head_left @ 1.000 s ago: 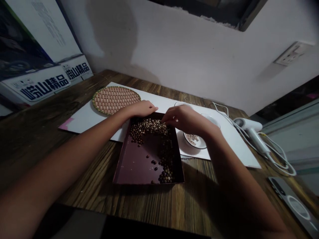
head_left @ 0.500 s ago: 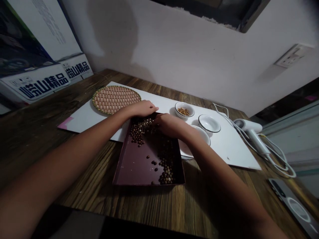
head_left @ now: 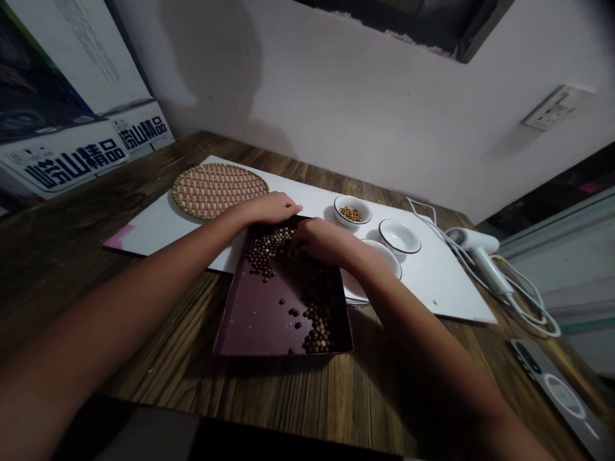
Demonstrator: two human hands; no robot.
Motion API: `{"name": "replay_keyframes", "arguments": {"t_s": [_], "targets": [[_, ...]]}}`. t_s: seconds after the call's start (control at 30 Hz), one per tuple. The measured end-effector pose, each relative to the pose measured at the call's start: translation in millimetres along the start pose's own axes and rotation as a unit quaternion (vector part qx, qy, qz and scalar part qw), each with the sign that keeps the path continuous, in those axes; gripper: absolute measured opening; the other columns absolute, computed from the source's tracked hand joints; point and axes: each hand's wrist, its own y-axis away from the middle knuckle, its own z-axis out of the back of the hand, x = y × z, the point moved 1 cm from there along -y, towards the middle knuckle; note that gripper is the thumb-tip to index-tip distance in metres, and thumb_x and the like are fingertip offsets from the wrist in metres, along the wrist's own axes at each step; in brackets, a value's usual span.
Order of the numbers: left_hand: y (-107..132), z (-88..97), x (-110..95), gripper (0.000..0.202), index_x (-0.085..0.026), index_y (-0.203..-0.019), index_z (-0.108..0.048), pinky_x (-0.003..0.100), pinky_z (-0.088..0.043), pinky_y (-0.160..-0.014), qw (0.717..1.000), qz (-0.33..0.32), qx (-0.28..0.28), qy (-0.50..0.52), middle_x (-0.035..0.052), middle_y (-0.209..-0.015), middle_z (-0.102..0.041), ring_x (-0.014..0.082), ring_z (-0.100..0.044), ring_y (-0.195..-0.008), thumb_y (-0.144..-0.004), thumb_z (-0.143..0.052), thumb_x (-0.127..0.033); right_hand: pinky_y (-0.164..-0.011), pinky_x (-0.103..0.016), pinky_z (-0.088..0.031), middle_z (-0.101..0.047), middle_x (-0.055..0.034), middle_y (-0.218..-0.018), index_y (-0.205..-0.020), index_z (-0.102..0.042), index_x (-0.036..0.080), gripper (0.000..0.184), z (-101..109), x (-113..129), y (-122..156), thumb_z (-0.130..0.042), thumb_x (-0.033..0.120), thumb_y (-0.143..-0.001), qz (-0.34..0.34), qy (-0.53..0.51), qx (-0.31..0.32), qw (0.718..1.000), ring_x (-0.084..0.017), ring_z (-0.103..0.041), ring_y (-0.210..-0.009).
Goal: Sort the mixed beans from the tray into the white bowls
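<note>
Centre frame, my left hand [head_left: 269, 209] lies relaxed and open beside the woven mat [head_left: 220, 191], at the top edge of the dark tray [head_left: 273, 326]. The beads [head_left: 266, 251] lie in that tray's upper left; my right hand [head_left: 319, 240] curls among them, and I cannot tell whether its fingers [head_left: 300, 235] grasp any.

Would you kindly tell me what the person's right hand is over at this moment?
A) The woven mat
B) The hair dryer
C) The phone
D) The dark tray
D: the right hand is over the dark tray, close to the round balls lying in it.
</note>
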Motion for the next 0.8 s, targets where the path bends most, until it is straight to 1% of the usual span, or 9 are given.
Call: {"name": "replay_keyframes", "arguments": {"t_s": [0.1,0.17,0.27,0.37,0.43,0.5,0.57,0.67,0.8], "targets": [[0,0.6,-1,0.049,-0.02,-0.066,-0.056,0.033,-0.035,-0.064,1.0,0.005,0.0,0.004,0.0093,-0.074,-0.068,0.0205,-0.053,-0.067,-0.096,-0.04,-0.056,-0.079,-0.029,-0.044,-0.076,-0.0104,-0.104,-0.096,-0.078,0.017,0.025,-2,1,-1,-0.056,0.009,-0.089,0.028,0.001,-0.032,0.999,-0.018,-0.065,-0.088],[0,0.7,-1,0.049,-0.02,-0.065,-0.055,0.033,-0.035,-0.064,1.0,0.005,0.0,0.006,0.0092,-0.074,-0.068,0.0204,-0.054,-0.068,-0.096,-0.04,-0.055,-0.079,-0.029,-0.044,-0.077,-0.0098,-0.103,-0.093,-0.078,0.016,0.024,-3,-1,-2,-0.056,0.009,-0.088,0.043,-0.001,-0.035,0.998,-0.018,-0.065,-0.088],[0,0.1,0,0.049,-0.02,-0.064,-0.054,0.034,-0.035,-0.064,1.0,0.001,-0.001,0.013,0.0099,-0.076,-0.069,0.0208,-0.055,-0.068,-0.096,-0.041,-0.055,-0.08,-0.027,-0.045,-0.078,-0.0069,-0.104,-0.097,-0.079,0.018,0.029,1,-6,0,-0.056,0.006,-0.086,0.054,-0.032,-0.034,0.997,-0.016,-0.065,-0.089],[-1,-0.7,1,0.047,-0.02,-0.064,-0.056,0.035,-0.035,-0.065,1.0,0.003,0.0,0.026,0.0105,-0.076,-0.069,0.0214,-0.055,-0.068,-0.095,-0.044,-0.054,-0.084,-0.026,-0.045,-0.079,-0.0054,-0.105,-0.104,-0.08,0.019,0.037,13,-10,6,-0.054,0.002,-0.085,0.055,-0.054,-0.055,0.996,-0.015,-0.066,-0.091],[-1,-0.9,2,0.046,-0.02,-0.065,-0.057,0.035,-0.035,-0.066,1.0,0.006,0.003,0.028,0.0109,-0.078,-0.07,0.0219,-0.055,-0.07,-0.094,-0.044,-0.054,-0.084,-0.026,-0.045,-0.079,-0.0051,-0.105,-0.105,-0.08,0.019,0.036,20,-9,12,-0.054,0.003,-0.086,0.053,-0.054,-0.068,0.995,-0.015,-0.067,-0.09],[-1,-0.9,2,0.047,-0.02,-0.066,-0.059,0.035,-0.037,-0.068,1.0,0.005,0.006,0.021,0.0113,-0.08,-0.07,0.0226,-0.057,-0.072,-0.095,-0.042,-0.054,-0.083,-0.026,-0.046,-0.079,-0.0044,-0.103,-0.105,-0.08,0.019,0.035,23,-6,16,-0.055,0.004,-0.086,0.047,-0.057,-0.066,0.995,-0.014,-0.067,-0.089],[-1,-0.7,1,0.048,-0.02,-0.067,-0.058,0.036,-0.037,-0.069,1.0,0.003,0.006,0.014,0.0116,-0.08,-0.07,0.023,-0.057,-0.072,-0.096,-0.04,-0.055,-0.081,-0.026,-0.046,-0.078,-0.0035,-0.102,-0.105,-0.08,0.02,0.036,21,-1,18,-0.055,0.005,-0.085,0.043,-0.063,-0.05,0.996,-0.014,-0.066,-0.087],[-1,0.1,0,0.049,-0.021,-0.067,-0.057,0.036,-0.036,-0.066,1.0,0.005,0.005,0.01,0.0113,-0.077,-0.068,0.0225,-0.054,-0.069,-0.095,-0.04,-0.056,-0.076,-0.026,-0.045,-0.078,-0.0031,-0.099,-0.102,-0.08,0.021,0.034,13,5,15,-0.056,0.005,-0.083,0.043,-0.06,-0.022,0.997,-0.014,-0.065,-0.082],[0,1.5,-1,0.048,-0.02,-0.067,-0.058,0.035,-0.035,-0.064,1.0,0.007,0.008,0.007,0.0102,-0.074,-0.067,0.0221,-0.053,-0.067,-0.095,-0.04,-0.055,-0.075,-0.028,-0.044,-0.078,-0.0073,-0.099,-0.097,-0.079,0.017,0.029,3,12,9,-0.056,0.004,-0.086,0.046,-0.013,-0.011,0.999,-0.016,-0.064,-0.083]]}}
